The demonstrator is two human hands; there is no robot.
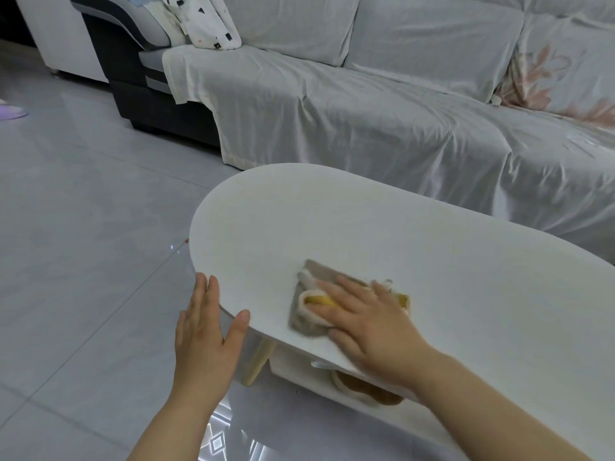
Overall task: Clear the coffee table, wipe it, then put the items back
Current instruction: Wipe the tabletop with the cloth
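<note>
Wiping underway: right hand (369, 322) presses a folded cloth (307, 311) flat-fingered onto the cleared white tabletop (332, 221), left hand (206, 324) open at its rim, items not yet returned.

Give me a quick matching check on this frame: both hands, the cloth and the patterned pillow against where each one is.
1 left hand
2 right hand
3 cloth
4 patterned pillow

A on the sofa
B flat on the cloth
C at the coffee table's rim
D on top of the coffee table

Pairs: 1-C, 2-B, 3-D, 4-A
</note>
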